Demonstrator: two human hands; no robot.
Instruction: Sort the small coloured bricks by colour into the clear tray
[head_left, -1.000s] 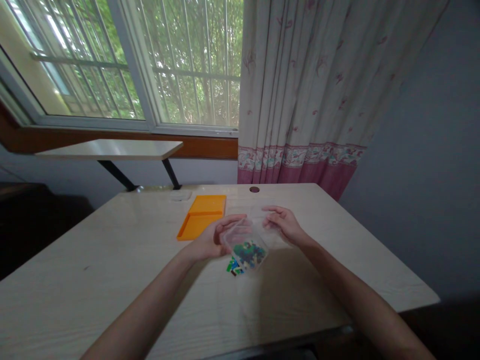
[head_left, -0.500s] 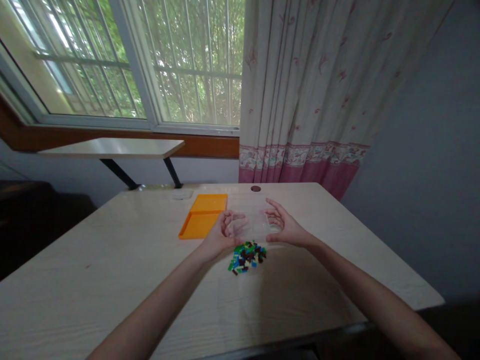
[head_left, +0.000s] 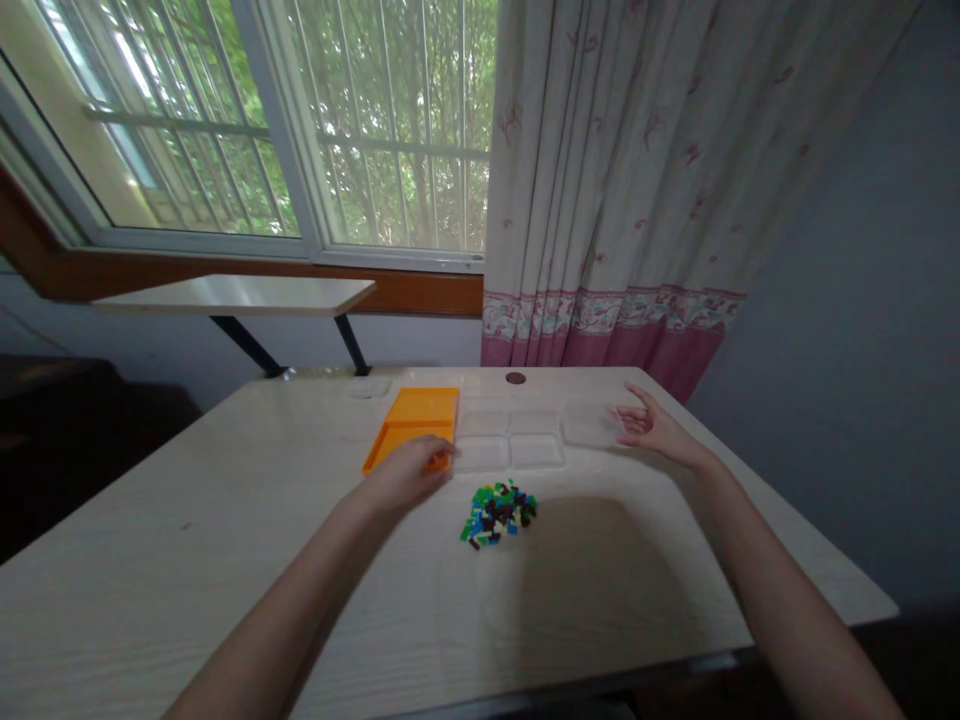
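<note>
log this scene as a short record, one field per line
left hand: fingers curled, over the near right part of the orange tray
right hand: fingers spread, at the right side of a clear container
small bricks: loose multicoloured pile on the desk
clear compartments: between orange tray and clear container
background: barred window, patterned curtain

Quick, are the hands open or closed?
Left hand: curled by the orange tray; grip can't be told.
Right hand: spread at a clear container; grip can't be told.
</note>
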